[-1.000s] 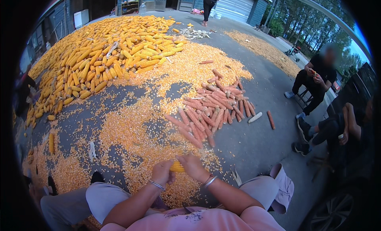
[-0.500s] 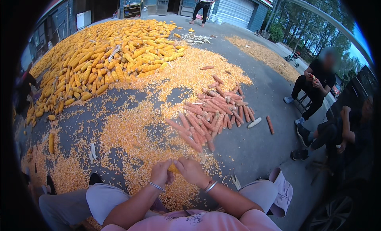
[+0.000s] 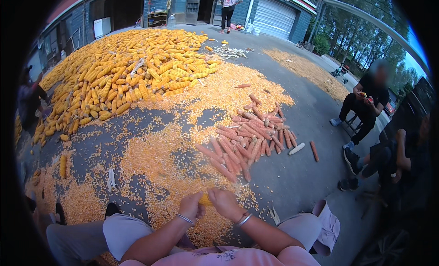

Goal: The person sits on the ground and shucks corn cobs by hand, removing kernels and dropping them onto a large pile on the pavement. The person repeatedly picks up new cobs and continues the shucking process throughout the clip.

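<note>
Between my two hands, above the loose kernels, is a yellow corn cob (image 3: pixel 205 200). My left hand (image 3: pixel 191 206) is closed around its left end. My right hand (image 3: pixel 222 203) grips the other end, its thumb side against the kernels. Much of the cob is hidden by my fingers. Shelled corn kernels (image 3: pixel 151 158) lie spread over the dark ground in front of me and below my hands. Just beyond my right hand is a heap of bare reddish cobs (image 3: pixel 249 138).
A large pile of unshelled corn (image 3: pixel 123 74) rises at the far left. One pale cob (image 3: pixel 296 149) lies right of the bare cobs. Two people (image 3: pixel 366 99) sit along the right, another person (image 3: pixel 32 96) is at the left edge, and one (image 3: pixel 228 10) stands near the doorway.
The whole view has shifted slightly, so the ground and piles sit a little lower and to the right. Both hands keep hold of the cob. The standing person has turned toward the doorway.
</note>
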